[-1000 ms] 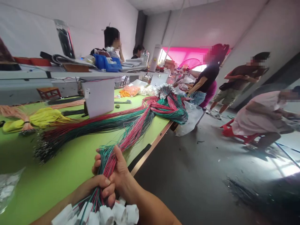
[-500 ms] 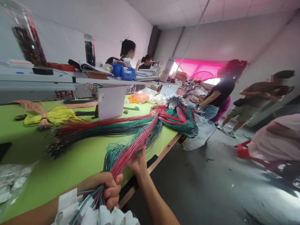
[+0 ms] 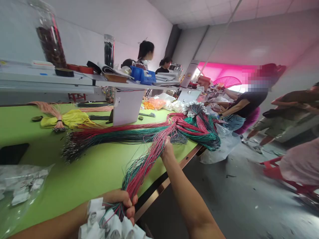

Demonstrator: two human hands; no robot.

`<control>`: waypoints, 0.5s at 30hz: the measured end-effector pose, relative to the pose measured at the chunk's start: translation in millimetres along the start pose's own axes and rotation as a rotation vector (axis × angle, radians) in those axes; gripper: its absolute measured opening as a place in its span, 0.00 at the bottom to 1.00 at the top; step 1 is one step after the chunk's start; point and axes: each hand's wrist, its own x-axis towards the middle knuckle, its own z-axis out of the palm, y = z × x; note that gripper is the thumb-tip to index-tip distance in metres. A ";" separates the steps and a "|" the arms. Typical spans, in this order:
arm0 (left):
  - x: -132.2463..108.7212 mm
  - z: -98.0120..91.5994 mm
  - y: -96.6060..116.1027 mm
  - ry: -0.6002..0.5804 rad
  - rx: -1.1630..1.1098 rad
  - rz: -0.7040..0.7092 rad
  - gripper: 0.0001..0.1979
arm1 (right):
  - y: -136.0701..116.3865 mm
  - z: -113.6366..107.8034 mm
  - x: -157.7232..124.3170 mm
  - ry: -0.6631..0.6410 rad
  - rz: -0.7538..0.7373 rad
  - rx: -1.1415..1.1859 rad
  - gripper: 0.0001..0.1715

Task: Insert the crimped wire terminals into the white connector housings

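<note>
My left hand (image 3: 126, 202) is closed round a bundle of thin red, green and black wires (image 3: 141, 172). White paper labels (image 3: 116, 225) hang off the wire ends just below that fist. Farther up the same bundle, my right hand (image 3: 168, 149) grips its side, with the thumb showing and the other fingers hidden by the wires. Beyond it the bundle joins a larger heap of wires (image 3: 201, 132) at the table's edge. A long spread of red, green and black wires (image 3: 112, 134) lies leftward, its tips fanned out.
The green table (image 3: 99, 179) ends at a front edge on my right. A clear bag of white labels (image 3: 22, 186) lies near left. Yellow gloves (image 3: 76, 119) and pink wires (image 3: 58, 119) lie behind. A shelf (image 3: 82, 81) holds jars and tape. Several people work farther off.
My right hand has slid up and away along the bundle, toward the heap. My left hand keeps its hold near the labels. The view has turned slightly left.
</note>
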 end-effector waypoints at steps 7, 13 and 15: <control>11.6 -29.5 -13.7 0.117 0.131 0.046 0.05 | 28.9 18.5 -10.0 0.048 0.071 -0.422 0.18; 14.5 -60.5 -16.6 0.154 0.156 0.055 0.13 | -2.4 -19.2 -45.2 -0.166 0.115 -0.836 0.13; 15.7 -62.6 -14.9 0.142 0.146 0.052 0.13 | -19.0 -32.2 -66.1 -0.227 0.046 -0.974 0.12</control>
